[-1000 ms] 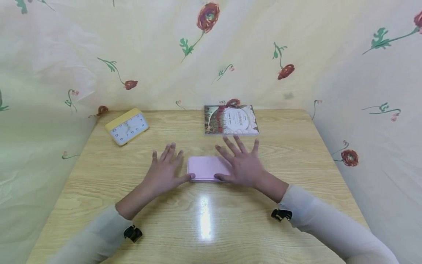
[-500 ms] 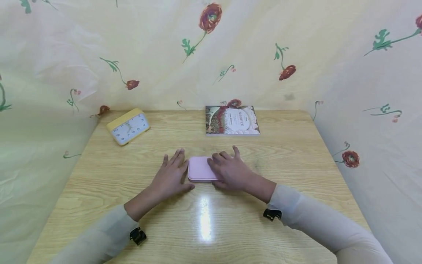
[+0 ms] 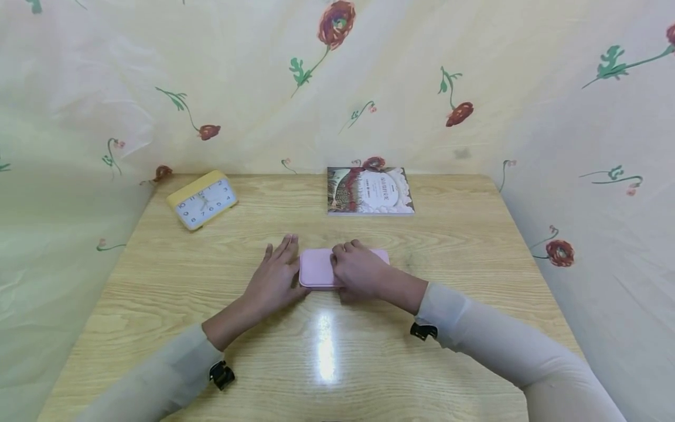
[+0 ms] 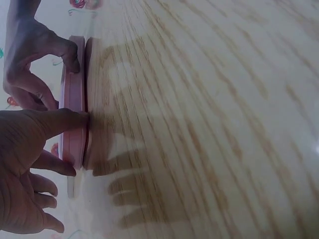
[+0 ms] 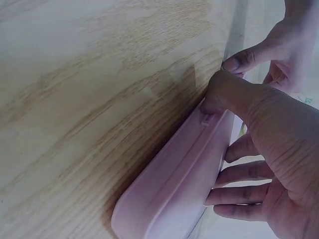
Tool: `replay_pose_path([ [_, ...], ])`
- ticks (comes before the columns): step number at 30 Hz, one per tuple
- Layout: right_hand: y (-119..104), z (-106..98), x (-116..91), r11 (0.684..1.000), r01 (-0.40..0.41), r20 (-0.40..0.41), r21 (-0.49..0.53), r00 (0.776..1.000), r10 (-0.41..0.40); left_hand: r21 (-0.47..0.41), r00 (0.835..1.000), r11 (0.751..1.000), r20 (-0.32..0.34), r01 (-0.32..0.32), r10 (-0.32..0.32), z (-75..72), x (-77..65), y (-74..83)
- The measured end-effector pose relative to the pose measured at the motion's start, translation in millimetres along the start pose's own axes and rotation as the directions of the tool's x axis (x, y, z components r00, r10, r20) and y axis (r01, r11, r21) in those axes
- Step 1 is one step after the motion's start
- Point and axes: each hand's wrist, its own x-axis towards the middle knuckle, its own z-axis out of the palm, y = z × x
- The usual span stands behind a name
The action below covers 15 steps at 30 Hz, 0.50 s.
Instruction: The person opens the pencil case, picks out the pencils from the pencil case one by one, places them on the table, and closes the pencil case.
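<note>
A flat pink rectangular case (image 3: 316, 271) lies on the wooden table, its long side facing me. My left hand (image 3: 271, 282) holds the case's left end, thumb on the front side and index finger around the corner, the other fingers stretched out beyond it. Across the case's middle, my right hand (image 3: 364, 273) grips it with fingers curled over the top and thumb at the front. The right wrist view shows a seam along the side of the pink case (image 5: 174, 181), and a small tab (image 5: 206, 119) beside the right thumb. The lid appears closed.
A yellow-framed clock (image 3: 204, 202) stands tilted at the table's back left. Behind the case, a book (image 3: 371, 191) with an illustrated cover lies at the back edge. Flower-printed cloth (image 3: 253, 88) hangs around the wooden table (image 3: 464, 234). A bright reflection crosses the tabletop in front.
My right hand was spread over the case; its fingers have curled and it has shifted slightly left. My left hand has moved right, closer against the case's end. The case stays in place.
</note>
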Motion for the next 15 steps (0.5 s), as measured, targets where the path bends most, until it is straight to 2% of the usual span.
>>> replay_pose_path([
  [7, -2, -5, 6, 0.998, 0.066, 0.053, -0.015, 0.996, -0.065, -0.088, 0.999, 0.996, -0.042, -0.016, 0.012, 11.0, 2.7, -11.3],
  [8, -2, -5, 6, 0.997, 0.068, 0.058, -0.019, 0.996, -0.067, -0.098, 0.999, 0.995, -0.038, -0.008, 0.005, 9.0, 2.7, -10.4],
  [11, -2, -7, 8, 0.998, 0.063, 0.065, -0.020, 0.996, -0.061, -0.096, 0.999, 0.995, -0.049, -0.009, 0.005, 12.8, 4.7, -13.3],
  [15, 1, -9, 7, 0.997, 0.062, 0.063, 0.035, 0.996, -0.065, -0.103, 0.999, 0.995, -0.046, -0.011, 0.006, 9.3, 4.3, -10.9],
])
